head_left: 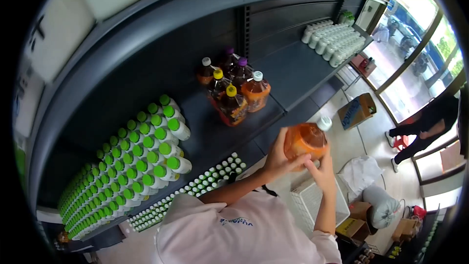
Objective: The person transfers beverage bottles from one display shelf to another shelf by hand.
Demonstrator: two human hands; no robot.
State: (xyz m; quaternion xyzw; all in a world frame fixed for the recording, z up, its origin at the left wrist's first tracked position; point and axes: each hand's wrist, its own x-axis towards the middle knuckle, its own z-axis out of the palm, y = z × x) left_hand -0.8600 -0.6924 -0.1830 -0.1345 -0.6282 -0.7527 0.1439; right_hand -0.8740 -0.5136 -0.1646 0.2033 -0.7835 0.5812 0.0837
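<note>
Between my two hands is a large drink bottle (312, 139) with orange liquid, an orange label and a white cap, tilted slightly to the right. My left hand (279, 160) wraps its left side, and my right hand (321, 170) grips it from the lower right, the thumbs close together at the front. Behind them on the dark shelf (195, 122) stands a cluster of similar large bottles: an orange one with a white cap (257, 93), a dark one with a yellow cap (232, 107), and several others with purple, yellow or white caps.
Rows of green-capped white bottles (141, 166) fill the shelf's left part; small white-capped bottles (215, 172) stand lower. White bottles (337, 41) stand at the far end. On the floor are a white crate (305, 200), a carton (356, 111) and sacks (386, 208). A person (425, 127) is at right.
</note>
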